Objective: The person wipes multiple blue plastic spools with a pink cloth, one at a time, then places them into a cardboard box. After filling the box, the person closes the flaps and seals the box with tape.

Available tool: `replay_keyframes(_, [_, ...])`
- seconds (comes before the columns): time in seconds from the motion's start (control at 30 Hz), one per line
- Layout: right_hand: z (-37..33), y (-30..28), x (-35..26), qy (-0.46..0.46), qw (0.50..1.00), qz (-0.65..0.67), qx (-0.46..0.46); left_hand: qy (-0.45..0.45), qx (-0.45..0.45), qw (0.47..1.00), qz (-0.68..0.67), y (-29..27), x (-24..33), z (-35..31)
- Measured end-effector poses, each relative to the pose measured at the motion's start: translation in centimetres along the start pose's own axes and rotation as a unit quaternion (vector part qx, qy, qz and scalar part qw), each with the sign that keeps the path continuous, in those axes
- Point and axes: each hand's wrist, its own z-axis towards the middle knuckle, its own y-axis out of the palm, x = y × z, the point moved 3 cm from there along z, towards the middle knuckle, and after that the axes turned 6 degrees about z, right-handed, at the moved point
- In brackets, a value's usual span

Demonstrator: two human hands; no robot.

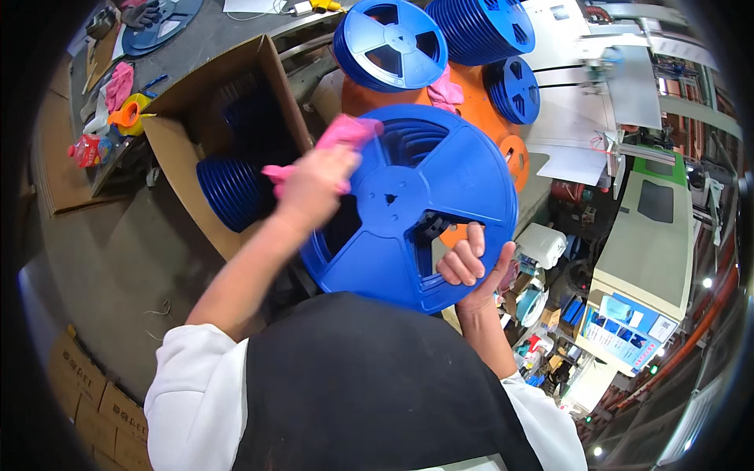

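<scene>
A large blue plastic reel [467,177] is held tilted in front of me, its round hub and wide spokes facing up. Through its openings, more blue discs show behind it. My right hand [471,267] grips its lower right, fingers curled through an opening and thumb at the outer rim. In my left hand [318,184], blurred by motion, a pink cloth [352,132] is bunched against the reel's upper left face. Behind it, stacks of blue reels [404,51] stand on an orange surface [479,90], with another pink cloth [446,90] between them.
An open cardboard box [173,153] at left holds several blue reels [228,192]. Beyond it, a grey table [212,39] carries gloves, tape and a bottle. To the right stands a beige and green machine [648,235] near a cluttered shelf. Closed cartons [75,369] sit at lower left.
</scene>
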Motion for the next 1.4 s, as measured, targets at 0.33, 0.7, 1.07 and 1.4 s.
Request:
replay_keyframes(0.33, [1.8, -0.2, -3.8, -0.054, 0.996, 0.056, -0.037, -0.044, -0.031, 0.998, -0.02, -4.0, -2.6, -7.6])
replay_keyframes(0.7, [6.0, 2.3, -6.0, -0.01, 0.969, -0.2, 0.146, -0.147, -0.122, 0.95, -0.247, -5.2, -2.2, -8.2])
replay_keyframes(1.07, [2.8, -1.0, -5.6, -0.021, 0.911, -0.292, 0.291, -0.34, -0.022, 0.54, -0.77, -4.5, -3.3, -13.7])
replay_keyframes(1.4, [0.9, -1.1, -5.3, -0.023, 0.887, -0.245, 0.39, -0.362, 0.001, 0.575, -0.734, -5.1, -3.2, -14.8])
